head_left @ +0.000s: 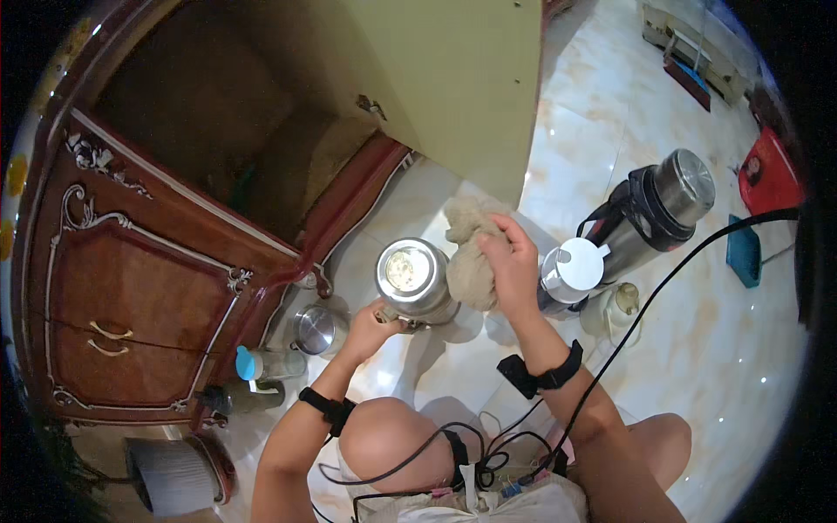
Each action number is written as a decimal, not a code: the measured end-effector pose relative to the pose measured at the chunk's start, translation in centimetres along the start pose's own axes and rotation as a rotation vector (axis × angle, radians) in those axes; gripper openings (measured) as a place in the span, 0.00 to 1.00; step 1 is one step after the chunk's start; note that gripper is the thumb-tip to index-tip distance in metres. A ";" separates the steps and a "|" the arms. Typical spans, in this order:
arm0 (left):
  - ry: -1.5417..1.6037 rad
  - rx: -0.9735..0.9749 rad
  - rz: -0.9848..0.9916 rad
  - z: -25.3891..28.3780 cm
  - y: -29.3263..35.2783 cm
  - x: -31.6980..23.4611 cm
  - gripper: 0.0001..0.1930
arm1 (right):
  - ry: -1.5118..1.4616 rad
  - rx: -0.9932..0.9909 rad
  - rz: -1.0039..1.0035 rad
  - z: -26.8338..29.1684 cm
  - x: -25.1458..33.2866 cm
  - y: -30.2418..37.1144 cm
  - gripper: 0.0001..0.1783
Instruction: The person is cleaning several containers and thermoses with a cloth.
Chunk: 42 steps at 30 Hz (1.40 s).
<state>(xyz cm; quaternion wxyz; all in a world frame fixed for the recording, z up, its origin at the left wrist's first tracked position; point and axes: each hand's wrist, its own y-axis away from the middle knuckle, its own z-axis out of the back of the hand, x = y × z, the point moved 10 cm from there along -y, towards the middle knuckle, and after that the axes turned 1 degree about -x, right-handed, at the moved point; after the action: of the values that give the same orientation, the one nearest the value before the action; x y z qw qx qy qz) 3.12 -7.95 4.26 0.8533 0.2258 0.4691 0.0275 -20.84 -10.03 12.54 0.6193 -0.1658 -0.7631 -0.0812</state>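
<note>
My left hand (375, 327) is closed round the handle of a silver metal jug (418, 301), which shows me its round, bright end. In my right hand (514, 261) is a crumpled beige cloth (472, 261), pinched between fingers and thumb. The cloth hangs close beside the jug's right side; whether they touch I cannot tell. Just right of that hand stands a jug with a white lid (573, 272). Beyond it is a large steel thermos (641, 213) with a black handle and strap. A pale see-through bottle (610, 312) stands near the white lid.
An open wooden cabinet (113, 340) fills the left, its pale door (453, 78) swung out ahead. Left of my left hand are a steel cup (319, 330) and a blue-lidded pitcher (275, 364). Black cables (488, 458) cross my lap. A red bin-like container (772, 179) and teal dustpan (744, 253) lie far right.
</note>
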 end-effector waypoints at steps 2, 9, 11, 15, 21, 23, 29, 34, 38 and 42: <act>0.054 0.003 -0.100 -0.2 -0.3 -0.6 0.17 | 0.150 0.037 0.108 -1.6 3.2 0.4 0.15; -0.008 0.055 -0.099 0.0 -1.2 -0.5 0.17 | 1.069 0.587 0.882 -15.0 5.3 5.6 0.14; -0.015 0.068 -0.099 -0.1 -1.3 -0.4 0.18 | 1.239 0.649 0.914 -16.1 4.0 6.1 0.14; -0.032 0.110 -0.110 0.0 -1.1 -1.3 0.19 | 1.408 0.616 0.639 -16.1 2.0 3.0 0.11; -0.002 0.060 -0.155 -0.2 -1.2 -1.7 0.19 | 1.470 0.421 0.316 -12.6 0.2 -2.9 0.14; 0.049 0.060 -0.166 -0.5 -1.6 -0.3 0.20 | 1.436 0.437 0.256 -10.3 -0.8 -3.9 0.17; 0.019 -0.062 -0.300 0.3 -1.7 0.0 0.20 | 1.342 0.421 -0.126 -3.3 -3.9 -2.6 0.19; 0.124 -0.070 -0.370 0.3 -1.7 0.3 0.16 | 1.004 0.366 0.499 -11.7 7.8 -1.0 0.17; 0.139 -0.019 -0.372 -0.3 -1.6 0.2 0.17 | 1.251 0.671 0.743 -17.9 3.6 4.5 0.15; 0.177 -0.033 -0.358 -0.6 -2.1 1.1 0.21 | 1.645 0.774 1.062 -19.8 0.2 8.6 0.13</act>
<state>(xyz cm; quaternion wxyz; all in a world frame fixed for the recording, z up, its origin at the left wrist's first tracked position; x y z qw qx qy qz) 2.89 -9.32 2.24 0.8035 0.1214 0.5746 -0.0973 0.37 -8.51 16.35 0.9131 -0.1636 0.0894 0.3626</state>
